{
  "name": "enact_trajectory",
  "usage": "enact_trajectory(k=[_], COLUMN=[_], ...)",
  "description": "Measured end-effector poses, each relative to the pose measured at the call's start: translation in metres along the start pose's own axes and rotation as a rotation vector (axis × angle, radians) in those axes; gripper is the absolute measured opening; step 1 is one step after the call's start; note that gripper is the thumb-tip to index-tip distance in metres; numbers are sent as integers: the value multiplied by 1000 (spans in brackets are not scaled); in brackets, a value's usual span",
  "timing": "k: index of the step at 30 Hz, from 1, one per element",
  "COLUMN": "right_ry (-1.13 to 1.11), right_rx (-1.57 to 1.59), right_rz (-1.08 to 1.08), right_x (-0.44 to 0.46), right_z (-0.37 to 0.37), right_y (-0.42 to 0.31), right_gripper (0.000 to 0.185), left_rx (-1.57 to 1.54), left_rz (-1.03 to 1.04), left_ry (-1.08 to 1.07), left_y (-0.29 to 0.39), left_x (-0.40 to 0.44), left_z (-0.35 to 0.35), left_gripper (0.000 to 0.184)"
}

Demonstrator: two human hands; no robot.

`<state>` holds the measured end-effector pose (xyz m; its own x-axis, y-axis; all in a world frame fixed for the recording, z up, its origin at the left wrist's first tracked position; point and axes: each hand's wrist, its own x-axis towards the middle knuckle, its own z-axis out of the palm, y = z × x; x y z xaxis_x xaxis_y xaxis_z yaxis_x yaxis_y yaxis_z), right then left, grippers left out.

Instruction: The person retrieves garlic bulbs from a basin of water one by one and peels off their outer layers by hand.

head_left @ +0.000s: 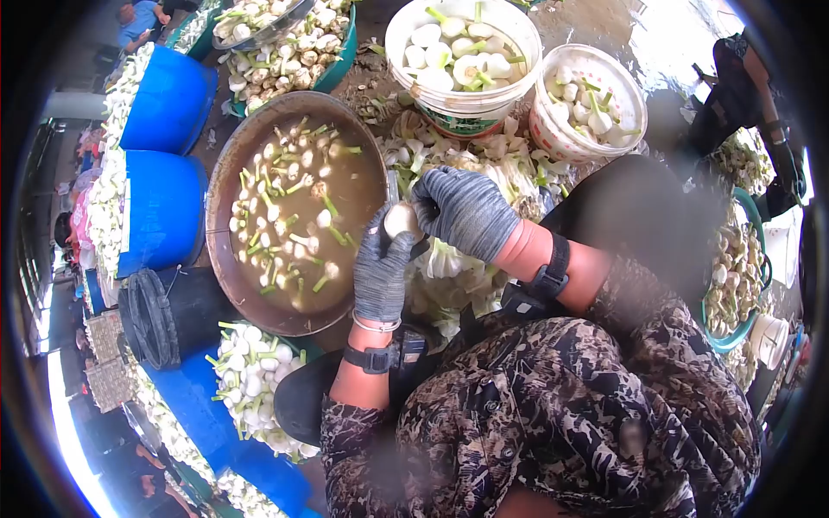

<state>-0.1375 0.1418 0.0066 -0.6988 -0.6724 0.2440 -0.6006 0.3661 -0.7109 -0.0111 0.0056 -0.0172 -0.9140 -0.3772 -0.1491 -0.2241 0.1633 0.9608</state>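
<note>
A pale, peeled garlic bulb (401,222) sits in the gloved fingers of my left hand (381,278), which is closed around it. Just to the right, my right hand (468,212), also in a grey glove, is curled shut with its fingertips at the bulb. What it grips is hidden. A thin grey blade-like strip (392,186) shows just above the bulb; I cannot tell which hand holds it. Left of my hands is a wide metal basin (219,246) of murky water, with garlic bulbs (298,181) and green stems floating in it.
Beyond my hands stand a white bucket (466,102) and a smaller tub (553,138), both holding trimmed bulbs. Leafy peelings (449,268) litter the ground. Blue tubs (164,211), a black bucket (186,311) and a garlic heap (256,380) are left. Another person (768,129) is at right.
</note>
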Motion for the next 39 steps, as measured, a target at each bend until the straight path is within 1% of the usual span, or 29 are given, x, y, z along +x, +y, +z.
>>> enact_trajectory(k=[1, 2, 4, 5, 6, 8, 9, 10, 12, 13, 15, 16, 19, 21, 23, 24, 25, 26, 27, 29, 30, 31, 32, 33, 34, 35, 36, 37, 39], right_ry=[-3, -40, -141, -145, -57, 98, 94, 99, 91, 90, -22, -27, -53, -41, -76, -52, -52, -30, -9, 87, 131, 175, 154, 154, 244, 331, 229, 227, -49], right_rx=[0, 135, 368, 368, 378, 376, 376, 323, 204, 203, -12, -40, -157, -148, 70, 189, 188, 273, 358, 209, 142, 74, -52, -51, 3, 58, 34, 37, 233], right_rz=[3, 96, 302, 304, 304, 278, 275, 158, -39, -36, -162, -195, -101, -78, 52, 125, 130, 208, 285, 304, 300, 296, 324, 320, 130, -61, -142, -141, -128], right_x=[1, 3, 7, 9, 10, 13, 11, 10, 10, 9, 8, 8, 7, 8, 9, 8, 10, 13, 16, 19, 20, 24, 26, 25, 23, 22, 18, 13, 6], right_z=[2, 4, 10, 12, 14, 14, 13, 4, -8, -10, -12, -7, -4, -2, -2, 4, 8, 10, 9, 5, 8, 5, 4, 5, 6, 3, -5, -9, -9], right_y=[1, 4, 12, 17, 23, 27, 27, 19, 2, -2, -6, -5, -6, -4, -2, 5, 14, 23, 30, 42, 53, 58, 60, 60, 55, 45, 34, 23, 4], right_gripper=[12, 14, 19, 19, 18, 14, 14, 13, 12, 12, 13, 14, 14, 15, 15, 16, 16, 17, 18, 20, 21, 22, 21, 21, 18, 16, 14, 14, 15], left_rx=[-208, -417, -508, -596, -678, -673, -665, -666, -419, -420, -291, -73, 45, 52, 56, 84, 113, -34, -34, -460, -693, -693, -822, -951, -951, -772, -593, -592, -668], left_rz=[3, 7, -2, -10, -1, 10, 22, 23, 33, 31, -59, 3, 76, 22, -35, 39, 115, 112, 113, 73, -15, -11, -29, -46, -42, -40, -41, -43, -88], left_ry=[-13, -25, -44, -63, -64, -37, -13, -9, 89, 88, 109, 87, 76, 62, 43, 6, -28, -37, -37, -41, -102, -100, -159, -218, -215, -152, -90, -87, -85], left_y=[0, 0, 6, 8, 3, 5, 6, 4, 1, 5, 17, 21, 11, 16, 23, 24, 25, 16, 11, 7, 3, 3, 3, 3, 3, 5, 5, 4, 1], left_x=[-1, -1, -1, -2, 0, -1, 0, 1, 3, 4, 2, 3, 5, 2, 0, 0, 0, 1, 1, 0, 0, 1, 3, 3, 2, 0, -2, -4, -6], left_z=[1, 1, 1, 1, 0, -1, -2, -4, -5, -5, -3, -5, -5, -4, -4, -7, -10, -10, -9, -7, -9, -11, -14, -17, -16, -15, -14, -15, -17], left_gripper=[54, 56, 57, 59, 57, 57, 56, 56, 52, 52, 47, 43, 43, 44, 45, 45, 45, 48, 48, 52, 59, 59, 62, 65, 65, 66, 67, 67, 69])
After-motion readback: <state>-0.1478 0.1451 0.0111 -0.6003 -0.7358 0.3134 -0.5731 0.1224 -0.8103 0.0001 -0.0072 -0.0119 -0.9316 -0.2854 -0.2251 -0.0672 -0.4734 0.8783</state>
